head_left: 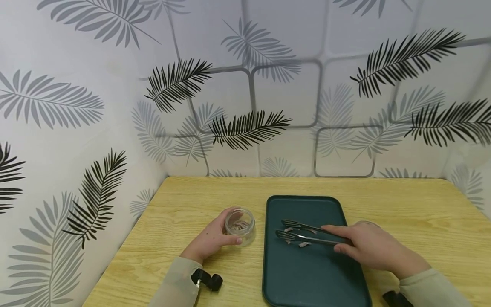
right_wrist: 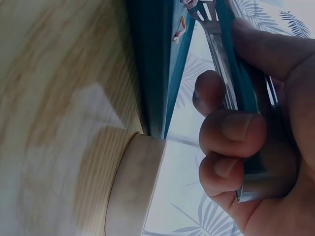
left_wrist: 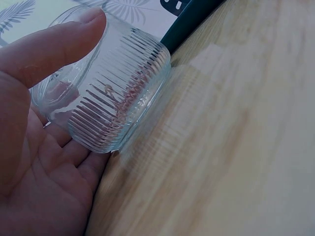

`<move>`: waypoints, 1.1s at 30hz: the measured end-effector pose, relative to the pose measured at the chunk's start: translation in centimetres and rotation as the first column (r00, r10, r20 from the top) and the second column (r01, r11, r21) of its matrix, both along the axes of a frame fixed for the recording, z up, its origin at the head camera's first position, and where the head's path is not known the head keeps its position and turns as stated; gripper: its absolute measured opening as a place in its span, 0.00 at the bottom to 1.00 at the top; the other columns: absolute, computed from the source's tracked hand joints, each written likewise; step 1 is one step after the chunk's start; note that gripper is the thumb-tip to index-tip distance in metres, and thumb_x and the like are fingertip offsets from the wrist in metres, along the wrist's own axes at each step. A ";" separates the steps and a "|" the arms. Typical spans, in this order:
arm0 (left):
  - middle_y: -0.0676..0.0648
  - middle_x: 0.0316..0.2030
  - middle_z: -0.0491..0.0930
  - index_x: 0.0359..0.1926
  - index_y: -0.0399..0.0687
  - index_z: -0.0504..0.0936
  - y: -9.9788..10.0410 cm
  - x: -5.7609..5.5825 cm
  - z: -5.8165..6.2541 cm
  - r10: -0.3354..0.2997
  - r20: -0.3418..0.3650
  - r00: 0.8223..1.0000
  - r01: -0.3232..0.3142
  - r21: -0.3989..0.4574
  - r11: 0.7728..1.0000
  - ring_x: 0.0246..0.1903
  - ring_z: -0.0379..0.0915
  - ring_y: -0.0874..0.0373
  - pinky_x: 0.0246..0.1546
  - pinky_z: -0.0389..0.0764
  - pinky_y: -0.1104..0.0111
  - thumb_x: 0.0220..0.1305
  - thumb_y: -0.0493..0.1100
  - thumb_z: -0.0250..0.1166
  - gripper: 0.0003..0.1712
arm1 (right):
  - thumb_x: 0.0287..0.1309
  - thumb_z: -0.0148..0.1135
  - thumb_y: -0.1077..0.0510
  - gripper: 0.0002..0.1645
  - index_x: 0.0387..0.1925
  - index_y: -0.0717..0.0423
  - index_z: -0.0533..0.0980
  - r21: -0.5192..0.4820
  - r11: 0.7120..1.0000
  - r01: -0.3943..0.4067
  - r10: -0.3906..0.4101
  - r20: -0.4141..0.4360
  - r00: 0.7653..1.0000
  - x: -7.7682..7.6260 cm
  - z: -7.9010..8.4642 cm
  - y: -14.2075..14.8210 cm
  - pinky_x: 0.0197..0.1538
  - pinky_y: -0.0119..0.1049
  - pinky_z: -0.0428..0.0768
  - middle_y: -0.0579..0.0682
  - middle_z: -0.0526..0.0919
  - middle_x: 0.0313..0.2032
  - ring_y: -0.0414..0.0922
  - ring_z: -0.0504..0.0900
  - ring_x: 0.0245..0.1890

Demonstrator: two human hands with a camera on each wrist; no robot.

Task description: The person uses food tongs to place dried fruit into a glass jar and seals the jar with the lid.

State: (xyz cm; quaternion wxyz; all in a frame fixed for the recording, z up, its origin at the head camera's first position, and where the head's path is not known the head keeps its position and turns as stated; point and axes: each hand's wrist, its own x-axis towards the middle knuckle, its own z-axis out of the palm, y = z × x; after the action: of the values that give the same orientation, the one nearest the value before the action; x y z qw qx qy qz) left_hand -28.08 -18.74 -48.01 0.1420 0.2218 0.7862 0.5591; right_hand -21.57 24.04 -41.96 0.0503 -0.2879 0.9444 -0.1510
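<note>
My left hand point(head_left: 215, 235) grips a small clear glass jar point(head_left: 249, 234), fingers behind it and thumb along its near side. Ribbed glass and reddish-brown bits point(left_wrist: 129, 96) low inside the jar show in the left wrist view. Metal tongs point(head_left: 312, 239) with slotted, fork-like ends are in my right hand point(head_left: 374, 247), fingers and thumb curled round the arms. The tongs' two ends stand apart over the dark green tray point(head_left: 307, 277). Several small, pale, shrivelled pieces point(head_left: 304, 244) lie on the tray, around and under those ends.
On the table point(head_left: 207, 194), a round, pale, flat-sided object point(right_wrist: 135, 187) sits right beside the tray's right edge, mostly hidden beneath my right hand in the head view. A leaf-patterned wall point(head_left: 268, 98) stands behind the table and along its left side.
</note>
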 end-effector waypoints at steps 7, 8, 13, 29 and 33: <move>0.47 0.72 0.65 0.76 0.56 0.60 -0.1 0.0 0.0 -0.003 0.001 1.000 0.003 -0.005 1.000 0.70 0.61 0.51 0.67 0.61 0.53 0.60 0.42 0.76 0.48 | 0.66 0.66 0.48 0.31 0.70 0.42 0.73 0.025 1.000 -0.001 0.002 -0.044 0.999 0.0 -0.1 0.1 0.28 0.34 0.66 0.34 0.65 0.15 0.32 0.65 0.17; 0.47 0.72 0.65 0.76 0.56 0.60 -0.1 0.0 0.0 -0.004 0.001 1.000 0.004 -0.002 1.000 0.70 0.61 0.51 0.67 0.60 0.53 0.60 0.41 0.76 0.48 | 0.66 0.66 0.48 0.31 0.69 0.42 0.74 0.029 1.000 0.001 0.001 -0.053 0.999 0.0 -0.2 0.1 0.28 0.34 0.66 0.34 0.65 0.16 0.32 0.65 0.18; 0.46 0.73 0.64 0.76 0.56 0.60 -0.1 0.1 0.0 -0.003 0.002 1.000 0.003 0.003 1.000 0.71 0.60 0.50 0.68 0.59 0.52 0.60 0.41 0.75 0.48 | 0.64 0.67 0.48 0.31 0.68 0.40 0.75 0.056 0.998 0.017 -0.012 -0.094 0.995 0.1 -0.4 0.2 0.28 0.34 0.66 0.34 0.65 0.18 0.32 0.65 0.20; 0.45 0.73 0.64 0.76 0.56 0.60 0.0 0.1 0.1 -0.004 0.004 1.000 0.004 0.010 1.000 0.71 0.60 0.49 0.67 0.60 0.52 0.61 0.41 0.75 0.48 | 0.64 0.68 0.49 0.27 0.65 0.38 0.78 0.033 0.999 -0.024 0.031 -0.198 0.980 0.3 -0.6 0.0 0.25 0.32 0.66 0.30 0.64 0.15 0.30 0.64 0.18; 0.45 0.73 0.64 0.76 0.56 0.60 0.0 0.1 0.1 -0.005 0.006 1.000 0.005 0.006 1.000 0.71 0.60 0.50 0.67 0.60 0.52 0.60 0.40 0.75 0.47 | 0.66 0.66 0.50 0.29 0.68 0.40 0.75 -0.012 1.000 -0.029 0.027 -0.164 0.986 0.1 -0.3 -0.2 0.25 0.32 0.66 0.30 0.64 0.14 0.30 0.64 0.16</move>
State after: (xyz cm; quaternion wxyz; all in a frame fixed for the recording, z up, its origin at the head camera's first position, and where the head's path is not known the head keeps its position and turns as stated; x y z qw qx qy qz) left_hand -27.98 -18.74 -47.92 0.1451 0.2226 0.7835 0.5617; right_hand -21.43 23.86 -42.24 -0.0273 -0.3130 0.9401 -0.1326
